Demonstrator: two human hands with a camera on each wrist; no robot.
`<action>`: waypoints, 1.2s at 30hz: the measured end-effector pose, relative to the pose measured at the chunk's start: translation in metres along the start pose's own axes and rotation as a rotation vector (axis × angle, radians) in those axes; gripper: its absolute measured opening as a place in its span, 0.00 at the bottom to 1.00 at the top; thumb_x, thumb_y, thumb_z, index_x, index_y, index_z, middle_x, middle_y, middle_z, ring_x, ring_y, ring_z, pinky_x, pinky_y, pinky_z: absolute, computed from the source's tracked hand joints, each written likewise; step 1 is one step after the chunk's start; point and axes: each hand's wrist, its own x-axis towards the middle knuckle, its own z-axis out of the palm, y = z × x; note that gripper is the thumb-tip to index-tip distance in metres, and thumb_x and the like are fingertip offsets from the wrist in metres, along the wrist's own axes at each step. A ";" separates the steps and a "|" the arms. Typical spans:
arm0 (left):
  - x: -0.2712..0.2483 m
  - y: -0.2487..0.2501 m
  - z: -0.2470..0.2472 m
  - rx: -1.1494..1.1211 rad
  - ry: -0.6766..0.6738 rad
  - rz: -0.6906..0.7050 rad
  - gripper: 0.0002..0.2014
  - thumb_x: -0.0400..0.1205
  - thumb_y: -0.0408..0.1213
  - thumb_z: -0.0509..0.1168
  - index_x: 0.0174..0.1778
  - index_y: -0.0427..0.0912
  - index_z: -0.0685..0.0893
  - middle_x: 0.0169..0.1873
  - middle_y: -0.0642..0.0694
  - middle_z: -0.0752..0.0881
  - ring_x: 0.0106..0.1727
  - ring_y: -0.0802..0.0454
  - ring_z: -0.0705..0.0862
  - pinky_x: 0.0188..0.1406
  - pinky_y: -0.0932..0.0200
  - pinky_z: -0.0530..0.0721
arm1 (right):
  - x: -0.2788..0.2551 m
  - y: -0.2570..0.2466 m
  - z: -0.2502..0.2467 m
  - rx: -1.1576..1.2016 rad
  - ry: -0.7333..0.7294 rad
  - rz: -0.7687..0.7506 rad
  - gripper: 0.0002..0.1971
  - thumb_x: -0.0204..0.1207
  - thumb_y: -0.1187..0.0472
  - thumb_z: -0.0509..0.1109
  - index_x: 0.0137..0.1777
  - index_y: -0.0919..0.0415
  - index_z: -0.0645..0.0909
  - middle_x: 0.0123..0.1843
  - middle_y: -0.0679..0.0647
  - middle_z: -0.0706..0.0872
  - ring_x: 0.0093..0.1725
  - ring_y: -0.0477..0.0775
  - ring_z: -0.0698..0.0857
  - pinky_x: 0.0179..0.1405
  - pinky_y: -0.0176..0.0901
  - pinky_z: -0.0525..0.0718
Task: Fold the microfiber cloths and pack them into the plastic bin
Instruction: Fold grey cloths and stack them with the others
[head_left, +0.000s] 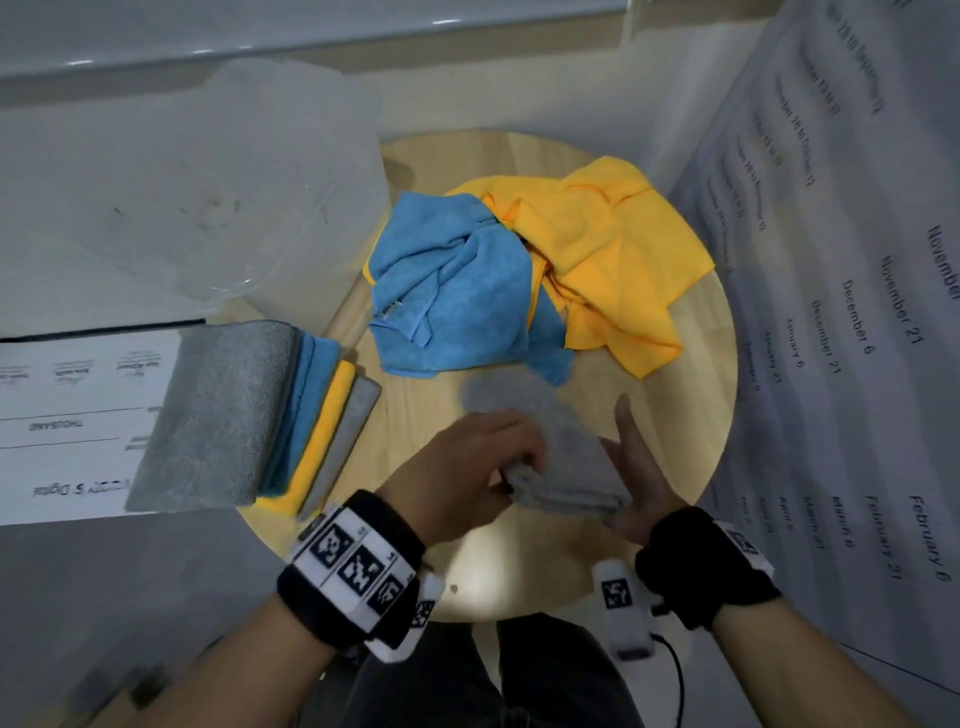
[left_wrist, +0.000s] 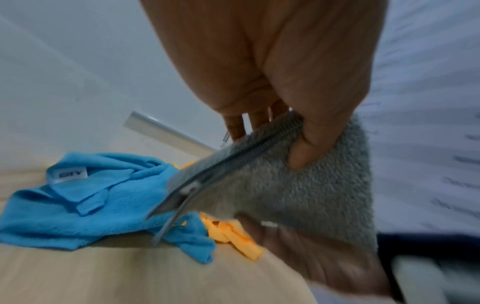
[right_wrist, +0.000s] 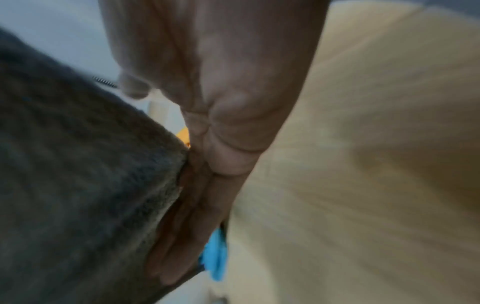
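Note:
A folded grey cloth (head_left: 569, 475) is held just above the round wooden table (head_left: 675, 415), near its front edge. My left hand (head_left: 475, 467) grips the cloth's left edge, thumb on top (left_wrist: 309, 148) and fingers behind. My right hand (head_left: 636, 467) has straight fingers laid flat against the cloth's right side (right_wrist: 85, 185). A crumpled blue cloth (head_left: 452, 291) and a crumpled yellow cloth (head_left: 608, 249) lie at the back of the table. The clear plastic bin (head_left: 228, 171) stands at the back left.
A stack of folded grey, blue and yellow cloths (head_left: 249, 415) lies at the left, half on a printed sheet (head_left: 67, 415). A large printed calendar sheet (head_left: 841, 291) runs along the right side. Bare wood shows at the table's front.

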 end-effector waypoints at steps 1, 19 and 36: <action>-0.007 0.005 0.004 0.067 -0.007 0.066 0.13 0.66 0.32 0.63 0.45 0.48 0.74 0.48 0.47 0.83 0.51 0.50 0.81 0.50 0.58 0.77 | -0.004 -0.007 0.007 0.003 -0.054 -0.014 0.35 0.73 0.33 0.60 0.54 0.68 0.87 0.53 0.67 0.89 0.47 0.63 0.90 0.40 0.53 0.90; -0.085 -0.017 -0.091 -1.091 0.733 -0.866 0.25 0.77 0.25 0.68 0.70 0.38 0.71 0.59 0.36 0.85 0.58 0.40 0.86 0.54 0.43 0.87 | 0.037 -0.011 0.162 -0.723 -0.338 -0.156 0.21 0.74 0.63 0.71 0.67 0.56 0.76 0.64 0.60 0.84 0.59 0.57 0.86 0.56 0.61 0.85; -0.178 -0.138 -0.177 -0.248 0.549 -1.021 0.19 0.72 0.42 0.70 0.55 0.66 0.76 0.59 0.50 0.80 0.61 0.52 0.77 0.59 0.53 0.75 | 0.128 0.059 0.268 -1.215 -0.405 -0.041 0.17 0.78 0.59 0.71 0.63 0.64 0.74 0.39 0.52 0.87 0.33 0.53 0.88 0.34 0.46 0.90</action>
